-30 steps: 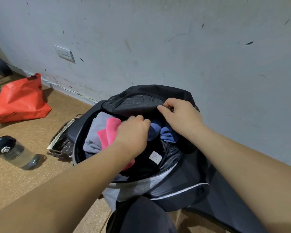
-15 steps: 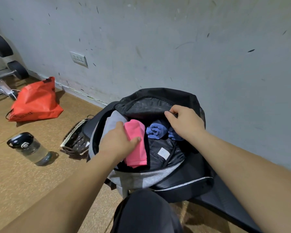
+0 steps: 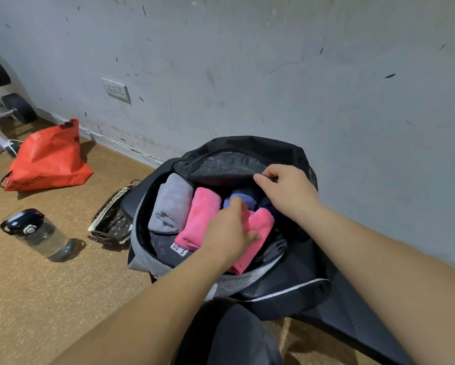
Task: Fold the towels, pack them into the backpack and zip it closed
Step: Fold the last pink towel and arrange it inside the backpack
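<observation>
Lying around at the left of the floor point(image 3: 37, 299), none of it in play: red bag point(image 3: 47, 156), bottle point(image 3: 37, 234), pouch point(image 3: 113, 219). Sitting in the backpack point(image 3: 294, 288) against the wall point(image 3: 273, 75): grey towel point(image 3: 171, 204) at its left edge, pink towel point(image 3: 200, 217) touching it, blue towel point(image 3: 243, 198) tucked at the back. Coming in next to the pink one, not showing half a second ago: second pink towel point(image 3: 261, 225), left hand point(image 3: 227, 235) lying over it, too blurred for telling clamped from just pressing. Pinching the backpack's top lip with right hand point(image 3: 286, 193), holding the mouth open. Looking nearly packed; zipping not yet started.
</observation>
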{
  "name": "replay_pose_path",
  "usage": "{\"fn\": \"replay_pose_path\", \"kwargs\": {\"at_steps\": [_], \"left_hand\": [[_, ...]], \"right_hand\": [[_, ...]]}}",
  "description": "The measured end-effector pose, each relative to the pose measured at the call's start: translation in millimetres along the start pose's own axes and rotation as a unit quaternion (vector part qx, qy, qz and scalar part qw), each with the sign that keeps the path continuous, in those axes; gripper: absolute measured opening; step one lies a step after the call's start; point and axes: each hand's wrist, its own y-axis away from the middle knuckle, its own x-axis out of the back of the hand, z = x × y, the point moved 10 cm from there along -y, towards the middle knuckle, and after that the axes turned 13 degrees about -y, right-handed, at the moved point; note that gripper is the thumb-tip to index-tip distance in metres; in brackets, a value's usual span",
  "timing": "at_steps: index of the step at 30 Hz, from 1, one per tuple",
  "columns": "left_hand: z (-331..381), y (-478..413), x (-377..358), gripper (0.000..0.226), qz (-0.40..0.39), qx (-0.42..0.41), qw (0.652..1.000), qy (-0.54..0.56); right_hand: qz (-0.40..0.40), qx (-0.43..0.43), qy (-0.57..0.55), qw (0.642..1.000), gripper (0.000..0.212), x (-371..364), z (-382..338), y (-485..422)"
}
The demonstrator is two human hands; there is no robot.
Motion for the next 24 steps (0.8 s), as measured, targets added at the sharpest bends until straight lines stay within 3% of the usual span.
{"fn": "replay_pose_path", "kwargs": {"at_steps": [2, 4, 7, 8, 10, 12, 16, 20, 24], "left_hand": [[-6.4, -6.9, -17.5, 0.03, -0.009, 0.003, 1.0, -0.027], [-7.9, -9.8, -16.3, 0.031, 0.004, -0.015, 0.999, -0.048], [-14.5, -4.5, 29.1, 0.034, 0.119, -0.045, 0.983, -0.133], [-21.2, -0.8, 43.5, 0.032, 0.138, -0.048, 0.973, -0.18], [-42.5, 4.1, 49.1, 0.033, 0.087, -0.04, 0.96, -0.262], [-58.0, 10.4, 36.4, 0.036, 0.011, -0.039, 0.956, -0.292], [-64.1, 12.2, 25.1, 0.043, -0.001, -0.041, 0.95, -0.309], [-73.1, 2.5, 19.4, 0.017, -0.012, -0.057, 0.953, -0.296], [-77.3, -8.1, 31.2, 0.018, 0.033, -0.056, 0.963, -0.26]], "right_hand": [[-0.006, 0.004, -0.003, 1.0, 0.032, 0.8, 0.3, 0.3], [-0.012, 0.01, 0.013, 1.0, 0.03, -1.8, -0.1, -0.9], [0.005, 0.068, 0.064, 0.996, 0.016, -6.6, -10.7, -2.8], [0.006, 0.104, 0.094, 0.99, 0.024, -10.1, -19.1, -2.1], [-0.031, 0.178, 0.16, 0.97, 0.054, -28.1, -35.1, 0.1], [-0.076, 0.212, 0.223, 0.948, 0.063, -50.2, -45.3, 2.7], [-0.096, 0.201, 0.316, 0.922, 0.047, -78.3, -46.8, 2.8], [-0.03, 0.245, 0.362, 0.899, 0.022, -82.5, -57.6, -6.4], [0.028, 0.205, 0.265, 0.942, 0.02, -60.1, -66.9, -24.1]]}}
